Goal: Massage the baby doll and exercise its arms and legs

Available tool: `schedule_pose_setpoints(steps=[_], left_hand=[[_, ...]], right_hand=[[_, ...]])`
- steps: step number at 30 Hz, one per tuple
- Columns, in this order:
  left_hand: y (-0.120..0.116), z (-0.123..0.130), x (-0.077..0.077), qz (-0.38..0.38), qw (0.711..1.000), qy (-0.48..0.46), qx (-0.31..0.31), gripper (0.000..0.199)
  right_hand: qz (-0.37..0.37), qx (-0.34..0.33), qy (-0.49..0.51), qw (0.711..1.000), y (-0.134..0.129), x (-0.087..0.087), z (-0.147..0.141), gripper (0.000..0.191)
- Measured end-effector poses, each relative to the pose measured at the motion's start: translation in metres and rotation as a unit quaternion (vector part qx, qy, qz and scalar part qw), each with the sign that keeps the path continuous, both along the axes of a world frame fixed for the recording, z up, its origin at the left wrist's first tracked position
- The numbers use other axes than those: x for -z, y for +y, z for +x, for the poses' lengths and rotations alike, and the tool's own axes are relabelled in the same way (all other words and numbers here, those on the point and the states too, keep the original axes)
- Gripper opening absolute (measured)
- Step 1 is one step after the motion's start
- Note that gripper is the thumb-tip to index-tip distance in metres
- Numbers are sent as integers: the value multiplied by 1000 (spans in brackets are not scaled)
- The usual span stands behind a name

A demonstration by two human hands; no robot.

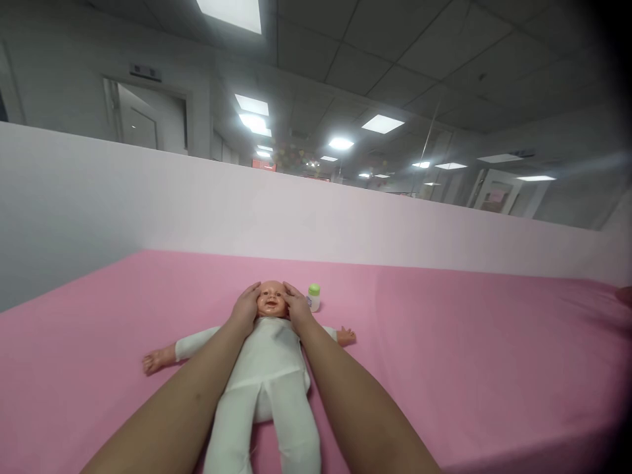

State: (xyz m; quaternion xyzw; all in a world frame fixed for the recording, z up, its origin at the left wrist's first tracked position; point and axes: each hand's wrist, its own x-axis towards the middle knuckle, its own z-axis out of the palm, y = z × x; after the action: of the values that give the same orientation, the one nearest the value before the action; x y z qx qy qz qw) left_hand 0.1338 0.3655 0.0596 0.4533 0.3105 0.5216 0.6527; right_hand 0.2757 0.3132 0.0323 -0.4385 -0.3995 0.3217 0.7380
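A baby doll (274,352) with a white cloth body lies on its back on the pink mat (444,355), its face up and its arms spread wide. Against one side of its head (272,301) rests my left hand (245,309), fingers stretched toward the forehead. My right hand (297,308) lies along the opposite side in the same way, fingertips at the temple. The head sits between both palms, and neither hand is closed round it. Just beyond my right hand stands a small bottle (315,299) with a green cap, its lower left part hidden by that hand.
A white padded wall (316,220) runs along the back of the mat, with glass above it. Another white side (54,230) borders the left. At the far right edge a blurred shape (625,296) shows, too unclear to name.
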Motion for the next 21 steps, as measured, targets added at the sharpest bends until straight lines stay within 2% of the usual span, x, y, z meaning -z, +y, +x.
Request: schedule_pose_setpoints(steps=[5,10,15,21], left_hand=[[-6,-2,1,33,999,21,6,56],[-12,-4,-3,34,999,34,6,66],[-13,-2,-5,23,999,37,4,60],[-15,1,-7,7,1000,22,-5,43]], right_hand=[[9,2,-2,1000,-2,2,-3,62],[-7,7,-1,1000,-8,-5,-6,65],[-16,-5,25,1000,-14,-14,-11,54],[-29,4,54,998,-18,-16,-9,45]])
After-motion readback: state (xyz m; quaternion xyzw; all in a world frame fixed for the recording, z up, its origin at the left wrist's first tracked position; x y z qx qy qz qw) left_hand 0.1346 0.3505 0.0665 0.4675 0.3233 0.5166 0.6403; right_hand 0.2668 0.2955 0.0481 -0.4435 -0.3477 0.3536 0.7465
